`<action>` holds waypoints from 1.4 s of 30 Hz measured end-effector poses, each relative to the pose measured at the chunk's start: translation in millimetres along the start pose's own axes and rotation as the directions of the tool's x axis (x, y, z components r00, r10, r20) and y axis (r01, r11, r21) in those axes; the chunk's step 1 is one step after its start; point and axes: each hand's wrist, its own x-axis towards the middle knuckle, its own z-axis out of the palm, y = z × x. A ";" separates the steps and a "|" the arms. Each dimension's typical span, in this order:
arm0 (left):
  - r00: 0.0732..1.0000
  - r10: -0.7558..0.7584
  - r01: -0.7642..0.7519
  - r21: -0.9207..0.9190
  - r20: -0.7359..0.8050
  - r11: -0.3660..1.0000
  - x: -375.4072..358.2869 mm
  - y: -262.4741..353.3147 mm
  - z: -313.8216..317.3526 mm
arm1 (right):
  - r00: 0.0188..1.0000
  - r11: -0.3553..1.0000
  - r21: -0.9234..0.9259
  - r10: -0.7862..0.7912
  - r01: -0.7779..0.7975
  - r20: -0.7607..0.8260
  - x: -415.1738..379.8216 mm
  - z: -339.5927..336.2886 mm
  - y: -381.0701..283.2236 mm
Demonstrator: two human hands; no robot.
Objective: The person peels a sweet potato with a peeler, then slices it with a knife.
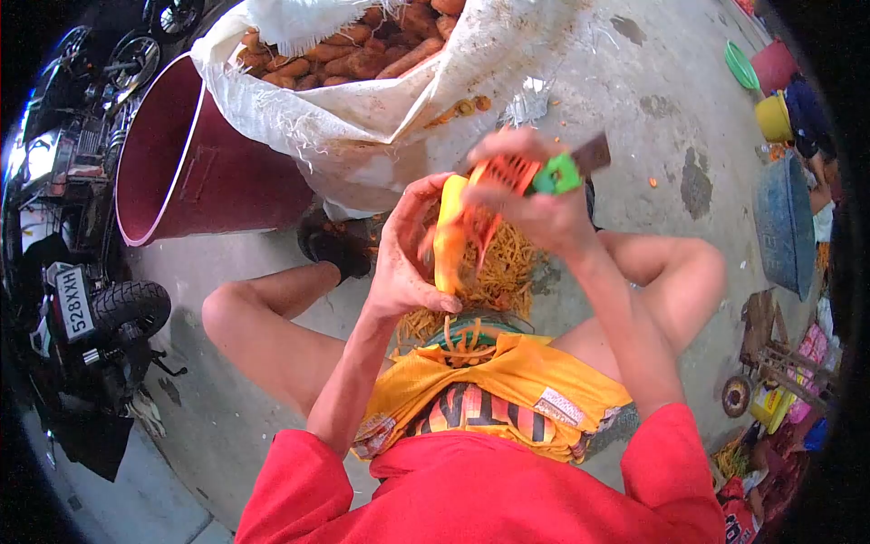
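Observation:
Between my hands is a peeled orange-yellow root (449,238), held upright. My left hand (408,249) is wrapped round its left side, with the thumb at its lower end. My right hand (535,199) grips an orange slotted grater (507,174) against the root's right side. A green piece (556,174) and a dark flat blade (591,155) stick out beyond the right fingers. Below both hands lies a heap of orange shreds (509,272), partly over a green-rimmed container (480,325) between the legs.
A white sack (362,122) of unpeeled roots (362,56) stands ahead, beside a dark red tub (213,163). Motorcycles (127,313) are at the left. At the right are a blue basin (783,227), a small cart (770,354) and another person's arm (820,181).

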 end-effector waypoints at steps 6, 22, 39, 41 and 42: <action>0.999 0.036 -0.034 0.058 -0.034 0.998 3.3 1.9 1.0 | 0.982 0.996 0.036 0.089 -0.084 -0.167 16.4 -27.5 24.5; 0.999 0.031 -0.033 0.072 0.034 0.997 -3.8 6.9 -5.6 | 0.977 0.996 -0.070 0.040 -0.056 -0.211 16.1 -16.5 23.3; 1.000 0.010 -0.009 0.122 -0.009 0.992 0.1 9.9 -1.1 | 0.983 0.981 -0.089 -0.169 0.175 0.066 4.3 0.5 -0.6; 0.995 0.034 -0.050 0.164 0.099 0.985 -7.0 6.7 -6.7 | 0.994 0.998 -0.063 0.018 -0.025 -0.111 8.8 -13.5 21.1; 0.994 0.043 -0.056 0.132 0.104 0.990 -5.7 3.8 -9.1 | 0.986 0.993 -0.104 0.041 -0.059 -0.160 18.8 -22.9 25.8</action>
